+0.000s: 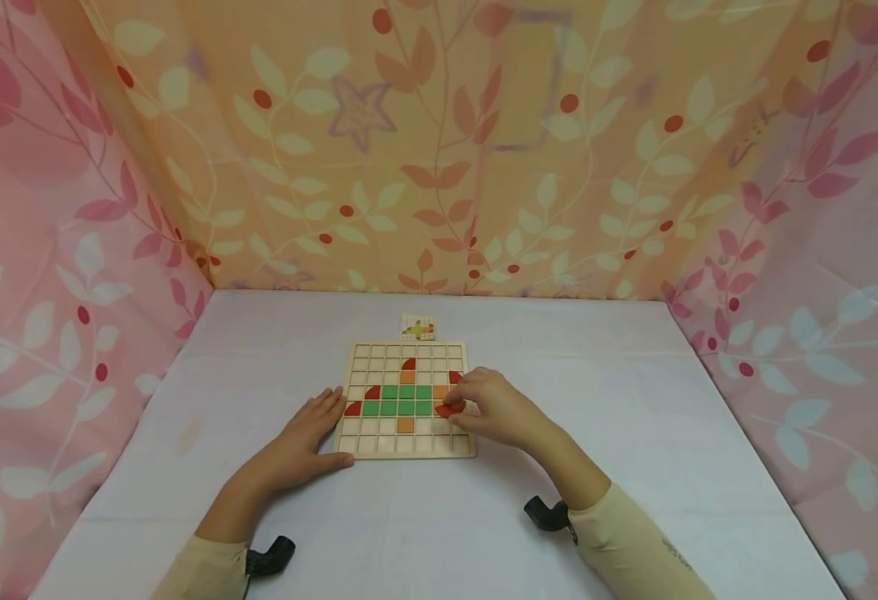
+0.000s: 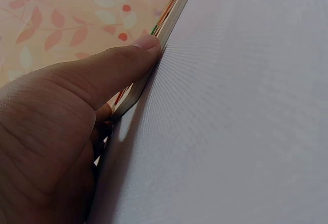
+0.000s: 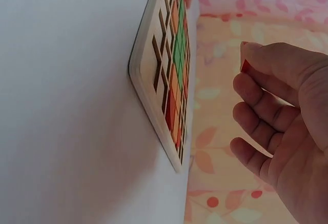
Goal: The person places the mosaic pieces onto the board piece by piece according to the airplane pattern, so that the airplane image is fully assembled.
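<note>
A wooden grid board (image 1: 375,447) lies flat on the table, with green squares (image 1: 406,400), orange squares (image 1: 406,425) and red quarter-round pieces (image 1: 353,408) set in its cells. My left hand (image 1: 300,442) rests against the board's left side, fingers extended and the thumb at the front left corner. Over the board's right side, my right hand (image 1: 495,408) pinches a small red piece (image 3: 245,65) between thumb and forefinger. In the right wrist view this piece is mostly covered by the fingertips, and the other fingers are loosely bent.
A small pattern card (image 1: 418,327) lies just beyond the board's far edge. White cloth (image 1: 259,350) covers the table. Patterned curtains (image 1: 439,167) enclose the back and both sides. Black wrist devices (image 1: 270,557) sit by both sleeves.
</note>
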Tool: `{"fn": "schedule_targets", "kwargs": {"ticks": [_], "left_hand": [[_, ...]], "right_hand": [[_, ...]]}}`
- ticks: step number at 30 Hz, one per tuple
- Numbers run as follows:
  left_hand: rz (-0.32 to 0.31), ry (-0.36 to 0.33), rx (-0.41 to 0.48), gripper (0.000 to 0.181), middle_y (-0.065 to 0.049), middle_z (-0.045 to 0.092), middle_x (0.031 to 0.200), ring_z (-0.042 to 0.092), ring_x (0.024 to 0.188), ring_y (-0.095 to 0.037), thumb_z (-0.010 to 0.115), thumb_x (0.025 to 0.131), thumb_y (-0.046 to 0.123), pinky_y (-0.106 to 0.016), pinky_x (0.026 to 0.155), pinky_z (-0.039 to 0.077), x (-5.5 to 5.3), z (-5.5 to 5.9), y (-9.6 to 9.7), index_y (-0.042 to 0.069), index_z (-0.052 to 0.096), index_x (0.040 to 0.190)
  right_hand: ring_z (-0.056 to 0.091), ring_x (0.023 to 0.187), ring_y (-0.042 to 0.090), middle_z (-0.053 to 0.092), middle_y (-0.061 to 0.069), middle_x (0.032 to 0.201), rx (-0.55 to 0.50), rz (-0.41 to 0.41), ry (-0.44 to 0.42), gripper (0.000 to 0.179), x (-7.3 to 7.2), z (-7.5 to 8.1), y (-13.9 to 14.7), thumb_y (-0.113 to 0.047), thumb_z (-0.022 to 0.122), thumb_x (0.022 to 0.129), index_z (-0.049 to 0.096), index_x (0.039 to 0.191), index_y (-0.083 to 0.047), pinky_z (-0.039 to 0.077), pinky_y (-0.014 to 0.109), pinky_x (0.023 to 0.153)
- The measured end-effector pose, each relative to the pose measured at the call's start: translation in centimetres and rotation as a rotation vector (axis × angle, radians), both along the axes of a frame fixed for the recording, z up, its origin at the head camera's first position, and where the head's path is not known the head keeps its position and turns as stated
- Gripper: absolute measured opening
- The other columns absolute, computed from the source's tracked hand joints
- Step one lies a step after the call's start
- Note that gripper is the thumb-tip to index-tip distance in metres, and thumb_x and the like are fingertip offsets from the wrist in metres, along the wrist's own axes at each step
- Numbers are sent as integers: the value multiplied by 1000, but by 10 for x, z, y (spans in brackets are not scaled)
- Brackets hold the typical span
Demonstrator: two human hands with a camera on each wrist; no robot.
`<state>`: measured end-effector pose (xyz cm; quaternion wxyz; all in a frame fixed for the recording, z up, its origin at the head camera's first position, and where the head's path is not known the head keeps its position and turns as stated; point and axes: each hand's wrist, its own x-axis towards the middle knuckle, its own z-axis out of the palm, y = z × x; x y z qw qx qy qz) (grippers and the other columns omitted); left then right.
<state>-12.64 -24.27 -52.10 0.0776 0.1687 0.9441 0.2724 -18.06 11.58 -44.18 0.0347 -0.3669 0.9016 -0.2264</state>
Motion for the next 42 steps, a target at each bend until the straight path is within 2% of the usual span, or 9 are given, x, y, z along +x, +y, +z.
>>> {"fn": "schedule_targets", "kwargs": {"ticks": [10, 18, 23, 30, 36, 42], "left_hand": [[0, 5, -6, 110, -10, 17, 172, 10, 159, -33, 79, 82, 60, -56, 126, 13, 0, -2, -1, 6, 27, 162], [-5, 7, 4, 110, -9, 16, 172, 10, 159, -33, 78, 82, 62, -57, 126, 13, 0, -4, -1, 7, 26, 162], [-2, 1, 0, 110, -8, 16, 172, 10, 159, -32, 78, 82, 62, -57, 126, 13, -1, -3, -1, 8, 26, 163], [-6, -2, 2, 109, -9, 17, 172, 11, 159, -33, 79, 83, 59, -57, 126, 14, 0, 0, 0, 6, 26, 162], [-3, -6, 6, 109, -8, 16, 172, 10, 159, -33, 77, 83, 62, -58, 126, 14, 0, -1, -1, 8, 26, 163], [-8, -4, 0, 110, -8, 15, 172, 9, 159, -32, 76, 83, 64, -57, 126, 13, -2, -2, -2, 8, 26, 163]], "right_hand": [[58, 89, 9, 71, -13, 91, -46, 119, 42, 11, 1, -8, -31, -22, 78, 89, 81, 100, -21, 48, 30, 89], [61, 97, 8, 73, -11, 97, -4, 98, -10, 17, 4, -19, -44, -24, 79, 88, 81, 104, -19, 51, 26, 88], [61, 94, 7, 74, -13, 96, 2, 106, -12, 16, 5, -24, -50, -23, 78, 86, 82, 101, -21, 50, 25, 89], [60, 86, 6, 73, -11, 89, 30, 161, 60, 11, 7, -30, -57, -23, 78, 85, 82, 95, -19, 47, 24, 85], [60, 93, 6, 71, -13, 92, 100, 143, 97, 14, 9, -35, -58, -29, 81, 85, 81, 97, -21, 46, 25, 88], [56, 92, 8, 68, -15, 89, 115, 125, 117, 12, 13, -35, -60, -29, 82, 84, 80, 94, -24, 44, 26, 85]]}}
